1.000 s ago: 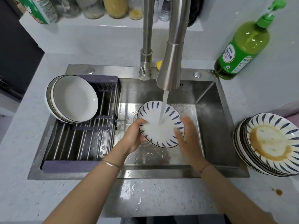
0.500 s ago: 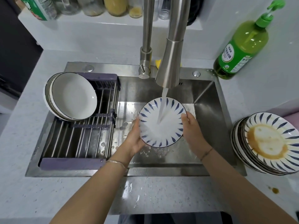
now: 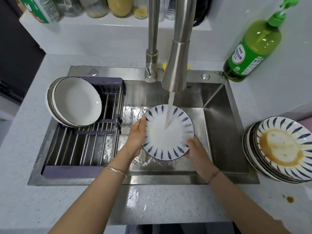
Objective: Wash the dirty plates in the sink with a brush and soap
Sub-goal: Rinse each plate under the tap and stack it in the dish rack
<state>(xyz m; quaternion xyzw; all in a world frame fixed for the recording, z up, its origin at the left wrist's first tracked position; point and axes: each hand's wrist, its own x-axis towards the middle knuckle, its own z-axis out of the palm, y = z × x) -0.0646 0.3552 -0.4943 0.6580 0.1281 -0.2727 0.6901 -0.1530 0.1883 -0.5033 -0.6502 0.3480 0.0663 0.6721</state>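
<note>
A white plate with blue leaf marks [image 3: 168, 141] is held over the steel sink [image 3: 217, 132] under running water from the faucet [image 3: 177, 65]. My left hand [image 3: 136, 135] grips its left rim, fingers behind and thumb on the front edge. My right hand [image 3: 195, 149] holds its lower right rim. A stack of dirty blue-patterned plates [image 3: 283, 147] with brown sauce stands on the counter at the right. Green soap bottle [image 3: 253, 43] stands at the sink's back right corner. No brush is visible.
A purple-framed drying rack [image 3: 81, 149] fills the sink's left half, with several clean white plates [image 3: 76, 102] leaning at its back. Something yellow [image 3: 164, 65] lies behind the faucet. Jars line the shelf [image 3: 108, 21] above. A brown spot [image 3: 289, 199] marks the counter.
The plate has turned and tilted under the stream. My right hand slid from the plate's right rim down to its lower right edge; my left hand stays on the left rim.
</note>
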